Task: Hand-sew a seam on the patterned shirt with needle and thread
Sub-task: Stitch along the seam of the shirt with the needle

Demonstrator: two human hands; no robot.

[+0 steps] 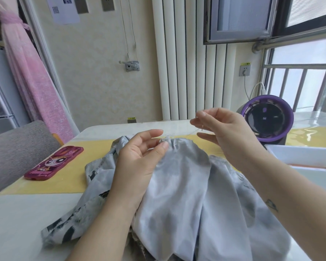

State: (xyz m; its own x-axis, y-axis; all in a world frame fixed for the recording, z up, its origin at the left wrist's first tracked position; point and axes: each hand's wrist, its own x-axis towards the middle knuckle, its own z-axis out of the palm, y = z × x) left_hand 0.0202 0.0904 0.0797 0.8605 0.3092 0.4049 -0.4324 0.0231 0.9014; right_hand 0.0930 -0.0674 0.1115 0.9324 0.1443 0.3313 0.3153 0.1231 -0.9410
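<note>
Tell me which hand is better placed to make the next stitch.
Probably right. The right hand pinches the needle, raised, free to move; the left hand is occupied, pinching the gathered edge of the patterned shirt.

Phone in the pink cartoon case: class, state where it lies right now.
In the head view, the phone lies flat on the yellow mat, left of the patterned shirt and the left hand, touching neither.

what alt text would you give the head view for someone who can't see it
A person's left hand pinches the gathered edge of a grey patterned shirt lying on a table, while the right hand, raised beside it, pinches what looks like a needle. A pink phone case lies left, a purple fan right.
</note>
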